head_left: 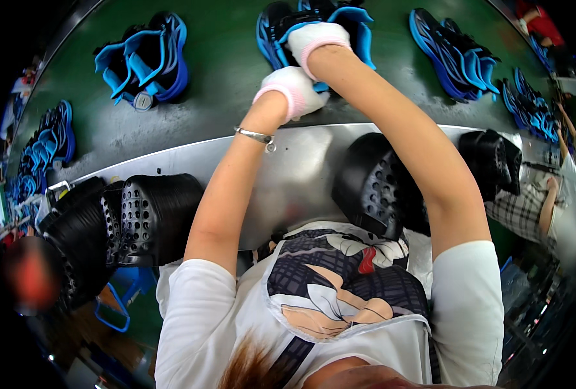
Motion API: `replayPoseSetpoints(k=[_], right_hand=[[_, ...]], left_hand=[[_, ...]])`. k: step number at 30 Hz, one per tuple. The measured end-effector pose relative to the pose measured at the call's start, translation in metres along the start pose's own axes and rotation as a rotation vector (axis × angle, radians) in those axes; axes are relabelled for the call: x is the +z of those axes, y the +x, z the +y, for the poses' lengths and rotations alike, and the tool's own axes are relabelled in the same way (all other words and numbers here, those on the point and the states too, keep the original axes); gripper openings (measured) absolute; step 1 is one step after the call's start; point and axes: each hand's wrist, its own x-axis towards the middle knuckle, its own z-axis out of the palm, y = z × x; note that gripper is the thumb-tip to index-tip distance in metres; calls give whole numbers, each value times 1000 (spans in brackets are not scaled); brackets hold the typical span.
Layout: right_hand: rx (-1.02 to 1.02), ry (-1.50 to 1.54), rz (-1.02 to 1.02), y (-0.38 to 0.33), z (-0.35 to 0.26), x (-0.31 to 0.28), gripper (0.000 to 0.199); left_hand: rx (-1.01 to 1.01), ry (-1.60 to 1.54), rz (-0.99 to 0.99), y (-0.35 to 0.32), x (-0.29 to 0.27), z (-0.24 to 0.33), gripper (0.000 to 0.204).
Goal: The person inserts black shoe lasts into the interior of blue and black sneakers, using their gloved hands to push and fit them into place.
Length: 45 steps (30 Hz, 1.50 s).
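Both my hands wear white gloves with pink cuffs and are at a pair of black and blue sports shoes (271, 29) at the far middle of the green work surface. My left hand (295, 91) is curled at the near heel end of the pair, closed against a shoe. Just beyond it, my right hand (319, 40) lies over the shoe openings. Its fingers are hidden behind the back of the glove, so their grip cannot be told. The gloves cover much of both shoes.
More such shoes stand on the green belt (223, 84): a pair (148, 61) at left, another (453, 55) at right, several farther along each side. Black perforated blocks (142, 217) flank me, with another (378, 185) under my right forearm. A metal ledge (294, 168) runs along the near edge. People work at the far right.
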Motion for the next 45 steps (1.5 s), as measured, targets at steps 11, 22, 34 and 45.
replayPoseSetpoints(k=[11,22,34,45], right_hand=[[-82,513,206,-184,78,-36,37],[471,768,265,-383,98,7,45],[260,543,277,-360,103,17,59],[200,679,462,-373,110,-5,58]], left_hand=[[37,-96,91,-1,7,-6,40],[199,207,546,-26,17,-23,43],[540,215,974,-65,46,1,27],[557,-478,522,-89,50,44,31]])
